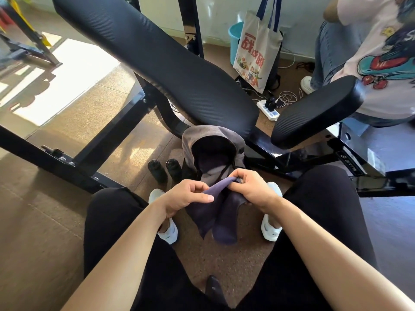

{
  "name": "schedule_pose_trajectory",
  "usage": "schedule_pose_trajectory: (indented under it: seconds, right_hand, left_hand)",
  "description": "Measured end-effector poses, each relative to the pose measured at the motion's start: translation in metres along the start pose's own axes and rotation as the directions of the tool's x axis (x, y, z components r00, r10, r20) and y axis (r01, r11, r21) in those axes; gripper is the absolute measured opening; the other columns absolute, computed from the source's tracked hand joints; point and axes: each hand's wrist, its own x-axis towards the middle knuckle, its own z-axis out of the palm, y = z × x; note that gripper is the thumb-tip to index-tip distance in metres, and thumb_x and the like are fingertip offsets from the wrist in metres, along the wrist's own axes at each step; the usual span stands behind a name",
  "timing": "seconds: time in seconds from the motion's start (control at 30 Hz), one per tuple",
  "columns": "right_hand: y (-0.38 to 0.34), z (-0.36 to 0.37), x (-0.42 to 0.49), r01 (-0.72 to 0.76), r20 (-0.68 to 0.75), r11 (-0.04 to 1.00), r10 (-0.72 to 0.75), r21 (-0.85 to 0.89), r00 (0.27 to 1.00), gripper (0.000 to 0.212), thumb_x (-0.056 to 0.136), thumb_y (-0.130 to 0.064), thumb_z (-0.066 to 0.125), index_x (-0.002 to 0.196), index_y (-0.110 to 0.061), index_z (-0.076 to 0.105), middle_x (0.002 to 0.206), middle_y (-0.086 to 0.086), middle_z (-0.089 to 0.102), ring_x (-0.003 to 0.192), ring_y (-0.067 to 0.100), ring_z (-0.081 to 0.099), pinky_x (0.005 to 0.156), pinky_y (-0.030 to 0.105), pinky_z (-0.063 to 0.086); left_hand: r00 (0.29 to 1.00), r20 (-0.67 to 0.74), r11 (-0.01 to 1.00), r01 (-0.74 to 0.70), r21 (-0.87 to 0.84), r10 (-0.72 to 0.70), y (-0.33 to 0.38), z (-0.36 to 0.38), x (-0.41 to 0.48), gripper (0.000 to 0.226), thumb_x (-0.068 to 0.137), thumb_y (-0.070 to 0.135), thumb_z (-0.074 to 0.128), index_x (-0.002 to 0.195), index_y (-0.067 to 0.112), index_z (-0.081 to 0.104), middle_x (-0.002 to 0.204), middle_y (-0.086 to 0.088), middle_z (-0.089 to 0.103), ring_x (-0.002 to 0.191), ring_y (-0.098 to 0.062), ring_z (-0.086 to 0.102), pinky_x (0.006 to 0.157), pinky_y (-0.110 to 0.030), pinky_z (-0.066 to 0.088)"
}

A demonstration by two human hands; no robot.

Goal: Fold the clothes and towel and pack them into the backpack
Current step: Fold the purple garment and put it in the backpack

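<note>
On a brown gym floor (pixel 67 135), a purple cloth (pixel 213 212) hangs just before the open backpack (pixel 190 140), its top edge pinched by the left hand (pixel 186 198) and right hand (pixel 251 189). Two black bottles (pixel 157 171) stand beside the backpack, a bench (pixel 157 63) behind it.

Backpack (pixel 213 151) under the bench (pixel 157 63) — bottles (pixel 165 169) left, cloth (pixel 217 212) before it.

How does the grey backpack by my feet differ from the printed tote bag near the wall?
The grey fabric backpack is plain; the cream canvas tote bag carries a colourful print. The backpack gapes open close by; the tote stands flat farther back, navy handles running up. Both are soft fabric bags.
</note>
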Motion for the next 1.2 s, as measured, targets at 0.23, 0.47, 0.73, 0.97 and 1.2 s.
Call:
schedule_pose_trajectory:
  seconds: [0.23,0.47,0.73,0.97,1.2]
  right_hand:
    - [0.009,-0.013,0.007,-0.017,-0.131,0.992,0.033,0.124,0.991,0.005,0.089,-0.004,0.069,0.086,-0.007,0.067,0.075,0.010,0.062,0.070,0.022,0.053,0.065,0.044,0.040]
    - [-0.001,-0.007,0.000,-0.082,0.014,0.917,0.083,0.390,0.996,0.037,0.099,0.002,0.055,0.128,-0.020,0.060,0.063,0.011,0.049,0.041,0.013,0.040,0.034,0.020,0.030]
    - [-0.014,0.001,-0.010,-0.245,0.288,0.673,0.050,0.698,0.956,0.021,0.099,0.004,0.047,0.109,-0.004,0.064,0.096,0.019,0.071,0.081,0.026,0.074,0.069,0.027,0.059]
    - [-0.012,0.006,-0.012,-0.154,0.284,0.730,-0.057,0.666,0.957,0.029,0.088,0.018,0.055,0.113,0.003,0.059,0.101,0.022,0.072,0.089,0.026,0.075,0.078,0.026,0.060]
    - [-0.012,0.013,-0.014,-0.035,0.100,0.847,-0.022,0.531,0.995,0.003,0.093,-0.001,0.065,0.096,0.000,0.064,0.082,0.016,0.073,0.070,0.022,0.074,0.060,0.022,0.057]
  left_hand:
    - [0.965,-0.241,0.990,-0.079,0.119,0.106,-0.008,0.002,0.005,0.013,0.079,0.031,0.084,0.079,0.025,0.072,0.079,0.000,0.069,0.079,-0.014,0.065,0.077,-0.033,0.050]
    - [0.819,-0.488,0.930,-0.366,-0.038,0.303,-0.005,0.009,0.009,0.021,0.086,0.016,0.080,0.102,0.029,0.079,0.101,-0.007,0.079,0.100,-0.026,0.074,0.092,-0.047,0.057]
    - [0.783,-0.429,0.891,-0.427,0.156,0.451,-0.003,0.032,0.012,0.032,0.095,0.006,0.068,0.111,0.032,0.073,0.103,0.018,0.077,0.102,-0.002,0.070,0.092,-0.019,0.050]
    - [0.778,-0.422,0.885,-0.416,0.209,0.466,-0.006,0.032,0.016,0.027,0.100,0.010,0.061,0.118,0.026,0.071,0.107,0.016,0.077,0.106,-0.004,0.070,0.094,-0.021,0.051]
    - [0.808,-0.343,0.868,-0.378,0.322,0.479,-0.007,0.040,0.016,0.029,0.100,0.003,0.059,0.122,0.017,0.072,0.104,0.018,0.074,0.101,0.003,0.068,0.089,-0.014,0.049]
